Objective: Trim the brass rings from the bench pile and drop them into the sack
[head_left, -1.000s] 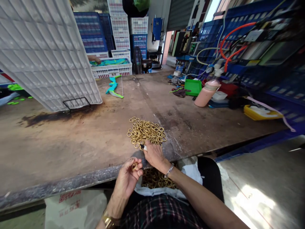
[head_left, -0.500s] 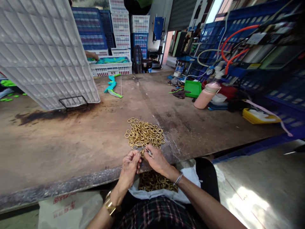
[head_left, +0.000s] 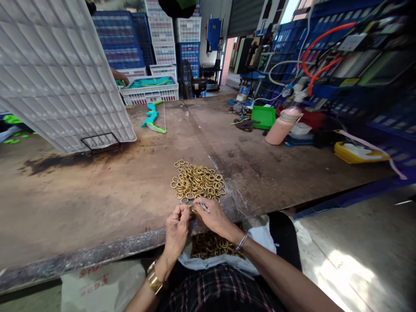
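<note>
My left hand (head_left: 177, 225) is closed in a pinch on a small gold ring (head_left: 190, 208) near the table's front edge. Right beside it, my right hand (head_left: 211, 219) closes around a small grey metal tool (head_left: 203, 206), possibly a blade, with its fingertips at the same ring. How the tool meets the ring is too small to make out. Just beyond both hands lies a heap of gold rings (head_left: 196, 180) on the wooden table (head_left: 130, 195). More brass-coloured rings (head_left: 211, 245) fill an open white sack (head_left: 261, 242) on my lap, below my right wrist.
A ribbed white panel (head_left: 65, 78) leans in a black wire stand (head_left: 100, 142) at left. A toy bow (head_left: 151, 117), green tray (head_left: 264, 117), pink bottle (head_left: 281, 128) and yellow tray (head_left: 357, 154) lie further off. Another person's hand (head_left: 119, 76) reaches over a white crate (head_left: 151, 93).
My right fingertips have shifted slightly left, closer to my left hand at the ring. The other person's hand at the crate has moved left and down. The camera view has shifted a little.
</note>
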`<state>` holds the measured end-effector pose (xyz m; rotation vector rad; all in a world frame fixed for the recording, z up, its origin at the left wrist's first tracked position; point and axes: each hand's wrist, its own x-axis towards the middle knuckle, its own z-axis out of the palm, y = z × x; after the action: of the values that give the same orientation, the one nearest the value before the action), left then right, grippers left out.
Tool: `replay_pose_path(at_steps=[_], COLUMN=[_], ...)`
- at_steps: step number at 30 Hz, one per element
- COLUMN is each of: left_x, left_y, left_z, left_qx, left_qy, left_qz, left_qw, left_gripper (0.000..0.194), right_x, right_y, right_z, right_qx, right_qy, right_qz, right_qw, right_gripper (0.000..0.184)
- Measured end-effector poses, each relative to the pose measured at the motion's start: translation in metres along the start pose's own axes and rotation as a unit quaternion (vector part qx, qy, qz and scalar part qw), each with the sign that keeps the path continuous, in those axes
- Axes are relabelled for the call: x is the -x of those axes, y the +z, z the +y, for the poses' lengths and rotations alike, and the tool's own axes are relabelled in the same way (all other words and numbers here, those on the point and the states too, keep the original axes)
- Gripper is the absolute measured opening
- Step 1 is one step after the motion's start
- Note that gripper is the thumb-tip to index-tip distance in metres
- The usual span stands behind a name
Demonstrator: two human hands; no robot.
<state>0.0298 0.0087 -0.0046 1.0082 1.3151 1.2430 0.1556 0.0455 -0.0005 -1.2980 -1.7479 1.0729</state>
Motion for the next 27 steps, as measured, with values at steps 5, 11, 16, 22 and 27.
replay_pose_path(at_steps=[5,11,16,22,27], left_x=[0.000,0.002,0.002,0.003,0.005], left_y=[0.000,0.001,-0.001,-0.001,-0.002], left_z=[0.000,0.002,0.001,0.000,-0.001], left_qx=[-0.004,0.001,0.011,0.058,0.091], left_qy=[0.005,-0.017,-0.064,-0.061,-0.063], left_qz=[0.000,-0.023,-0.069,-0.088,-0.092], left_qw=[1.000,1.000,0.995,0.993,0.990], left_gripper=[0.025,0.027,0.031,0.029,0.027], right_x=[-0.001,0.001,0.001,0.001,0.000], right_y=[-0.002,-0.001,0.004,0.006,0.006], right_z=[-0.006,-0.015,-0.005,-0.003,-0.007], right_qx=[-0.086,-0.073,-0.060,-0.103,-0.141], right_qy=[0.083,0.073,0.040,0.072,0.085], right_qz=[-0.015,-0.020,-0.003,-0.003,-0.019], right_qw=[0.993,0.994,0.997,0.992,0.986], right_gripper=[0.024,0.027,0.015,0.016,0.014])
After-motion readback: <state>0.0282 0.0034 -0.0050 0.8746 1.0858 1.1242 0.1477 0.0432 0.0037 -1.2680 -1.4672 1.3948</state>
